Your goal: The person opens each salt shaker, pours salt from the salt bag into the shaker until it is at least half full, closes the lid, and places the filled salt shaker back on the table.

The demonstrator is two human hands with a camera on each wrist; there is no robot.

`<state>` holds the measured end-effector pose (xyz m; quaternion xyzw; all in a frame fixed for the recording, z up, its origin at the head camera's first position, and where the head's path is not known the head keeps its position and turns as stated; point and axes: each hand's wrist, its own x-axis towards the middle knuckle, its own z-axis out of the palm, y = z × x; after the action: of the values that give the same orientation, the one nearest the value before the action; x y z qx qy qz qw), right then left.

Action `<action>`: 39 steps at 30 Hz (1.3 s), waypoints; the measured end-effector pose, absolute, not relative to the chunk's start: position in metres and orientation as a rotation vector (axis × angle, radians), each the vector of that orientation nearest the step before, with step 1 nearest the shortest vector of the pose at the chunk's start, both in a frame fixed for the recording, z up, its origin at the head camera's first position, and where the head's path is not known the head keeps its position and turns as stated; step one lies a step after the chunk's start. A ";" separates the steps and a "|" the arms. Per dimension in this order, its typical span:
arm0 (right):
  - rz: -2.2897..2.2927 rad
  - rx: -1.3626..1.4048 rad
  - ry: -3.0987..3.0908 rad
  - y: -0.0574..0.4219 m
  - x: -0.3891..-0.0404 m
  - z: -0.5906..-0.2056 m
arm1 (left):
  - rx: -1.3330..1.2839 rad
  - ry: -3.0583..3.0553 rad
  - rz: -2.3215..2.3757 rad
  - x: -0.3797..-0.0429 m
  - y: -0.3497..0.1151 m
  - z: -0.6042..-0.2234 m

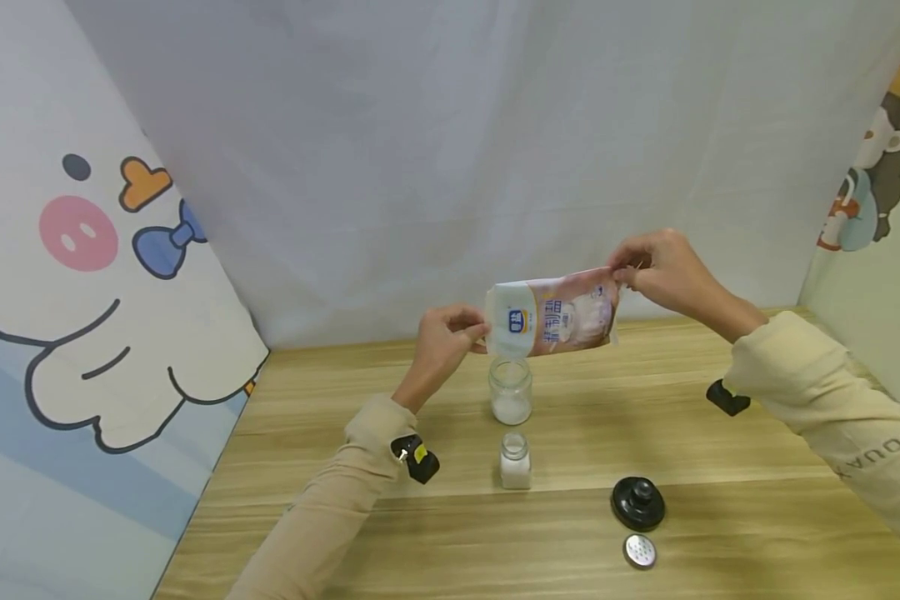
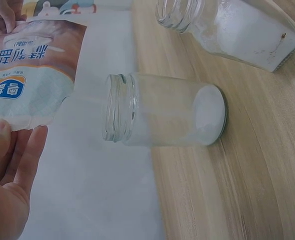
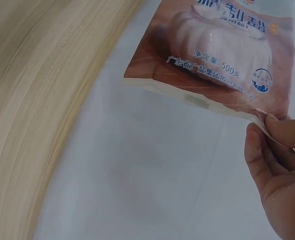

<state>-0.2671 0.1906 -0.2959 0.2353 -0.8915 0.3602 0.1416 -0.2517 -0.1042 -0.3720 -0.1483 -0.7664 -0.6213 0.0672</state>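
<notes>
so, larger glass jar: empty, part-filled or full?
Part-filled: the left wrist view shows white contents at the bottom of the larger jar, see-through above.

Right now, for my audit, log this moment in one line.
left hand: pinches pink and pale-blue plastic bag | right hand: pinches its pink end | round clear glass jar: upright below bag, lidless, white contents

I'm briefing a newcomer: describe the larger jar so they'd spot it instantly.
On the wooden table, look below the left end of the raised packet. The larger jar stands there. Unlike the small squarish jar, it's round, with white contents only near its bottom.
</notes>
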 end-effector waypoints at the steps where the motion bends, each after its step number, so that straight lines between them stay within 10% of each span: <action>1: 1.034 0.679 -2.571 0.190 -0.267 -0.296 | -0.449 -2.310 -1.872 -0.252 -0.104 -0.372; 39: 1.077 0.638 -2.529 0.190 -0.259 -0.297 | -0.427 -2.333 -1.874 -0.250 -0.105 -0.368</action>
<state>-0.2586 0.1898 -0.2968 0.2231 -0.8848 0.3769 0.1591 -0.2495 -0.1049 -0.3684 -0.1409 -0.7706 -0.6188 0.0594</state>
